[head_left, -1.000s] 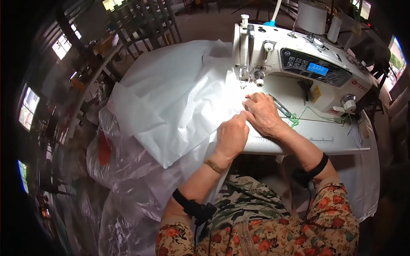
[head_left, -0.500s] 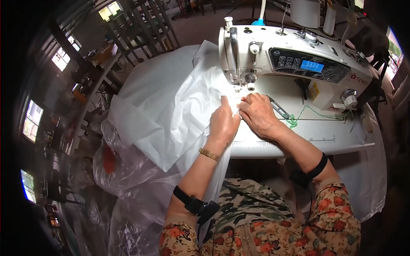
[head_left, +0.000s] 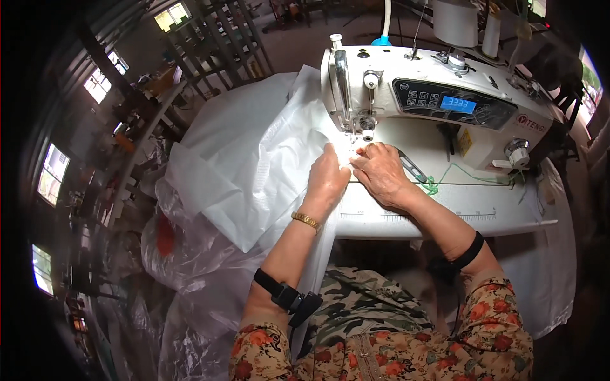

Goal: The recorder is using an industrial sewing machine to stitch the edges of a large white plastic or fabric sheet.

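Observation:
A white sewing machine (head_left: pixel 438 105) with a blue lit display stands on a white table (head_left: pixel 457 213). White woven fabric (head_left: pixel 248 159) spreads from the needle area (head_left: pixel 365 130) to the left. My left hand (head_left: pixel 327 181) lies flat on the fabric just in front of the needle, fingers pressing the cloth down. My right hand (head_left: pixel 381 171) rests beside it, fingertips pinching the fabric edge right under the presser foot. The two hands touch each other.
Clear plastic bags (head_left: pixel 184 254) with more white material hang off the table's left side. Green thread (head_left: pixel 445 181) lies on the table right of my right hand. Thread cones (head_left: pixel 454 19) stand behind the machine. Metal racks (head_left: pixel 222 38) are at the far left.
Both hands have slid forward with the fabric toward the needle. The view has shifted, bringing the machine nearer the centre.

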`<state>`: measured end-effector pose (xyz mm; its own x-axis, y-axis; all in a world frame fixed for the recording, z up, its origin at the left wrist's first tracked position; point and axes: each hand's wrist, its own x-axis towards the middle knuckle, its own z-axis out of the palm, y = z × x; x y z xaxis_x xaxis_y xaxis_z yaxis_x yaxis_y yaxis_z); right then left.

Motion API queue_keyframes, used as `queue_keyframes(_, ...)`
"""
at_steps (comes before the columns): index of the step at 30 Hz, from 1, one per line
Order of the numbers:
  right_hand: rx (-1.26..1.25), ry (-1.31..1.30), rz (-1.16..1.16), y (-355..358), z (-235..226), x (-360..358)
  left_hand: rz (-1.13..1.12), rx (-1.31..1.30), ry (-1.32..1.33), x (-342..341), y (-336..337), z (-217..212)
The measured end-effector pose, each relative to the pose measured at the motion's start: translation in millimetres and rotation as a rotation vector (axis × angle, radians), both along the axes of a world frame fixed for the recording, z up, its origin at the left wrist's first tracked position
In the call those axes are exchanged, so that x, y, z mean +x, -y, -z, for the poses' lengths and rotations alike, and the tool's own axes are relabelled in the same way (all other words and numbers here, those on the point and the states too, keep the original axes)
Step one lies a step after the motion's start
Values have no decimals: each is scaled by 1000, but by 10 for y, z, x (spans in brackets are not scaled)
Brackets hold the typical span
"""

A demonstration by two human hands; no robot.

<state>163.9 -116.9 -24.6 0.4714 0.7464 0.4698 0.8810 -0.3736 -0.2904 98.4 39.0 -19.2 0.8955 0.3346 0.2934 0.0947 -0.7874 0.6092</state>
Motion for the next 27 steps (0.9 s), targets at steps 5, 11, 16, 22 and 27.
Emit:
queue_keyframes(5, -4, 7, -6, -34, -21, -45, -38, 54, -6, -128, -37, -15)
queue_keyframes(11, -31, 28, -22, 126, -24, 22, 241, 72, 9, -633, -348, -985)
queue_keyframes(16, -54, -7, -55, 183, -122, -44, -123, 703, 65, -774, -1882, -1091)
queue_keyframes(22, -38, -36, -113, 54, -159, -133, -214, 280, -63, -1021, -3055, -10)
queue_keyframes(27, -53, -34, -67, 84, -166, -115, -327, 724, -82, -808, -2346, -59)
